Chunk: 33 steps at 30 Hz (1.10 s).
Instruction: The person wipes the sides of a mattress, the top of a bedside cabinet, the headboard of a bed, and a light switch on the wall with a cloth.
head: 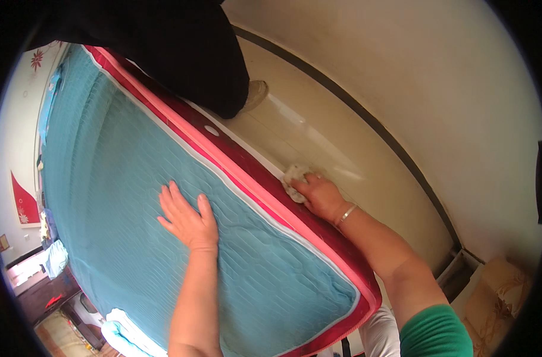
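Observation:
My left hand (pixel 188 216) lies flat, fingers spread, on the teal quilted cover (pixel 132 178) of a mattress. In my right hand (pixel 320 194) is a crumpled, stained white cloth (pixel 294 183), held low against the side of the bed. That side is a dark red bed frame panel (pixel 253 169) with a white oval mark (pixel 212 130) on it. Between cover and panel runs the mattress's pink and red edge (pixel 235 172), with white piping along the cover. A bracelet circles my right wrist. Part of the cloth is hidden under my fingers.
Close to the bed stands another person in black trousers (pixel 199 53), a shoe (pixel 255 94) on the shiny tiled floor (pixel 324 147). A pale wall (pixel 413 89) with a dark skirting strip (pixel 342 89) bounds the floor. Folded bedding (pixel 130 334) lies at the bed's lower left edge.

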Motion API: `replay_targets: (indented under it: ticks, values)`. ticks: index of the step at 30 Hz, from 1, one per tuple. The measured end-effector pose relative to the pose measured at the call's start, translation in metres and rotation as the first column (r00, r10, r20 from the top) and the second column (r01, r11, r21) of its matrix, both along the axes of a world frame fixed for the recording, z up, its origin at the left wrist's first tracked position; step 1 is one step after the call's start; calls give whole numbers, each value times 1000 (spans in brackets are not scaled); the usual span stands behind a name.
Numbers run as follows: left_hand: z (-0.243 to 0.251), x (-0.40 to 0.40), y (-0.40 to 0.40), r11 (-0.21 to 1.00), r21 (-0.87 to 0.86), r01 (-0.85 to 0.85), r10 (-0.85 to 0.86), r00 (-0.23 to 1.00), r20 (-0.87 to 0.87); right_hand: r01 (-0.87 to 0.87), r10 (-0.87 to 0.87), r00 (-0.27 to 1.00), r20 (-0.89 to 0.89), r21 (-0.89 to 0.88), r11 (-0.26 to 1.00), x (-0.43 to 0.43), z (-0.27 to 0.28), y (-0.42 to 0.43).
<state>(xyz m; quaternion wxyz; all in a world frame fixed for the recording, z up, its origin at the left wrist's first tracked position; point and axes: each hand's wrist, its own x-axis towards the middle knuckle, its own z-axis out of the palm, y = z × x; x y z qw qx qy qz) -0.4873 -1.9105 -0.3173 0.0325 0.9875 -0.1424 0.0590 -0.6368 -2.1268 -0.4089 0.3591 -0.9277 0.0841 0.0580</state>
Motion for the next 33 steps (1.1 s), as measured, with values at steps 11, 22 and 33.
replay_targets:
  ticks: [11,22,33]
  values:
    - [-2,-1,3,998,-21,52,-52,999,-11,20,-16,994,112,-38,999,248,-16,22]
    - [-2,4,9,1000,-16,20,-21,999,-33,-99,100,994,-43,29,995,82,8,2]
    - [-6,0,9,997,-51,63,-64,998,-21,17,-16,1000,-6,77,997,34,3,-1]
